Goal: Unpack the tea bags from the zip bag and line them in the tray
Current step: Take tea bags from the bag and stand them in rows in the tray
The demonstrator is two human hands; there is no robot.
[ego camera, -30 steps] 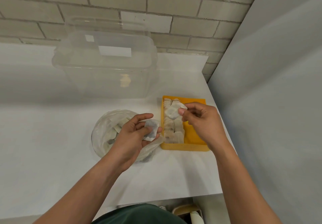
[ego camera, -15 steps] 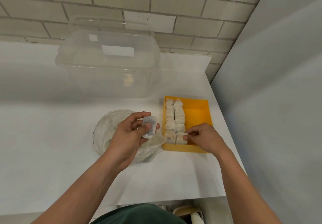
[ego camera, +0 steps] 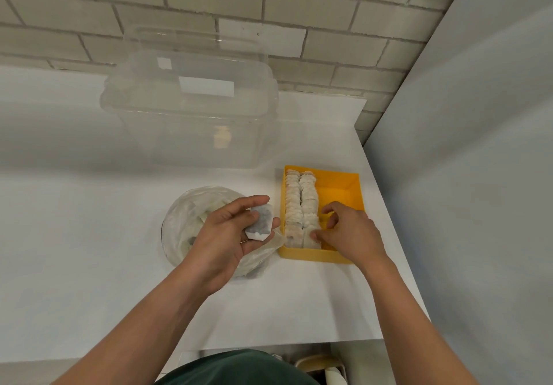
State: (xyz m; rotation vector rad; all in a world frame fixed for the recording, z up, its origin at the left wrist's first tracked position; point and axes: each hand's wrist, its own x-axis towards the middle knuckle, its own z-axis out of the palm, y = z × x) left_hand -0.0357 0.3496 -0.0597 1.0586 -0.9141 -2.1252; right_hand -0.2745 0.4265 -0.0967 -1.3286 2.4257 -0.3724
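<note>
Right hand point(ego camera: 350, 232) lowered since a second ago from above the tray point(ego camera: 311, 255) to its near end. Bag then pinched in it now standing nearest in the right-hand row; pinch of half a second ago loosened. Fingers loosely curled and spread, index lifted clear, thumb tip touching that nearest bag. Left hand point(ego camera: 221, 235) little changed, held above the zip bag point(ego camera: 185, 223), pinching one tea bag point(ego camera: 261, 223) between thumb and curled fingers.

Held tea bag: small paper pouch, white at the edges, dark grey where the contents show through, tilted, clear of the counter. Tea bags point(ego camera: 300, 205) in the tray: pale, beige-flecked, on edge, packed face to face in two straight rows along the left wall, far end to near end. Zip bag: clear, crumpled, rounded, lying on the counter just left of the tray, one flap reaching toward the tray's near left corner, more bags dimly visible inside.

Tray: yellow, rectangular, open-topped, yellow floor showing across the right half. White counter point(ego camera: 74, 235): right edge just beyond the tray, beside a grey panel point(ego camera: 463, 145); near edge under both forearms; wide stretch of surface left of the zip bag. Clear plastic container point(ego camera: 191, 115) behind zip bag and tray, apart from both, before a brick wall point(ego camera: 269, 10).
</note>
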